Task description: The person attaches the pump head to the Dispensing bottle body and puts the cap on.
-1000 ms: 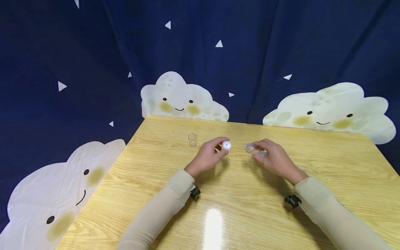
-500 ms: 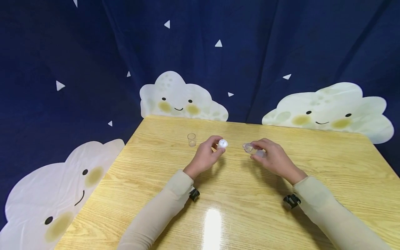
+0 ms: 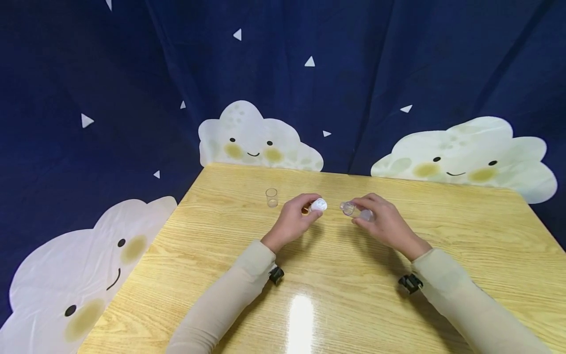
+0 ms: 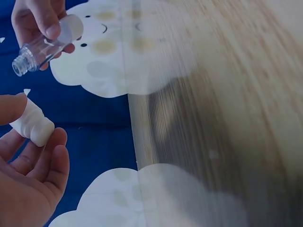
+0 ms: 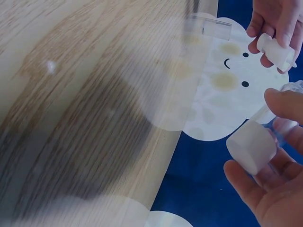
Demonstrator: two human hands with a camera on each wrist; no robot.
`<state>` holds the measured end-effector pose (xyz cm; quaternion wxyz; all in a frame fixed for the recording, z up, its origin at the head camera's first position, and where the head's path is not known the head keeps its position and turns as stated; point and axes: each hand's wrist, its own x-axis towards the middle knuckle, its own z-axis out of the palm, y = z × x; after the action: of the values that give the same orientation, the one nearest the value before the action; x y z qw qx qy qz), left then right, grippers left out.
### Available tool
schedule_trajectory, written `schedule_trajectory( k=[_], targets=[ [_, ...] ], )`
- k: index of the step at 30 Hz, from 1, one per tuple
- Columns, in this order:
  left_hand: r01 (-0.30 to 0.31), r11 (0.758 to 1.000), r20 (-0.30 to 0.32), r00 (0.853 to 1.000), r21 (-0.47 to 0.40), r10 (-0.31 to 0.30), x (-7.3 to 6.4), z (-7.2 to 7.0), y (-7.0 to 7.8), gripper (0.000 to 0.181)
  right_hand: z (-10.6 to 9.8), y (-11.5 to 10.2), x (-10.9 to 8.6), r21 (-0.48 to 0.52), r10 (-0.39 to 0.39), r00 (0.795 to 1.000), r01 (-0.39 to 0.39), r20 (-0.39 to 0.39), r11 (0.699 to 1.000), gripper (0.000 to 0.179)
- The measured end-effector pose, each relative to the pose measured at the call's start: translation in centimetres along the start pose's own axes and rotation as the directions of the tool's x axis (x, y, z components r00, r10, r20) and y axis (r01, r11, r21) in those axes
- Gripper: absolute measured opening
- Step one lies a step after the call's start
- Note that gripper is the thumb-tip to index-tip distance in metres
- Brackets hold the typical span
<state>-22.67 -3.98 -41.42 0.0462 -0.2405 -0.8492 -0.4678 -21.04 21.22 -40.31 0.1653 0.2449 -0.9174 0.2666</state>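
The left hand pinches a white fitting; the right hand grips a clear bottle.
Both things hang apart above the wooden table, fingers and thumbs curled round them, the bottle at right tilted with its threaded neck toward the left hand. Left of that hand and slightly farther, a clear cup stands upright before a dark blue curtain.

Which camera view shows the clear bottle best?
The left wrist view: the bottle shows its threaded neck, body and white end. The head view shows it small, partly behind the right hand; the right wrist view, mainly its white end.
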Motion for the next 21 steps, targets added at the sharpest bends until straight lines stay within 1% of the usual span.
schedule_trajectory(
  k=[4, 10, 15, 21],
  targets=[
    [-0.020, 1.000, 0.001, 1.000, -0.004, 0.020, 0.12, 0.18, 0.07, 0.038, 0.02, -0.07, -0.01, 0.012, 0.008, 1.000, -0.008, 0.013, 1.000, 0.039],
    [-0.011, 1.000, -0.002, 1.000, 0.000, 0.011, 0.17, 0.25, 0.23, 0.040, 0.01, -0.25, 0.01, 0.007, 0.016, 1.000, -0.016, 0.017, 1.000, 0.040],
    [-0.022, 0.999, -0.003, 1.000, 0.037, 0.022, 0.22, 0.22, 0.42, 0.036, 0.10, -0.40, 0.04, 0.016, 0.017, 1.000, -0.017, 0.011, 1.000, 0.036],
    [-0.063, 0.993, 0.011, 0.998, 0.105, 0.062, 0.39, 0.17, 0.86, 0.033, 0.14, -0.47, 0.10, 0.009, -0.024, 1.000, 0.024, 0.007, 1.000, 0.037]
  ],
)
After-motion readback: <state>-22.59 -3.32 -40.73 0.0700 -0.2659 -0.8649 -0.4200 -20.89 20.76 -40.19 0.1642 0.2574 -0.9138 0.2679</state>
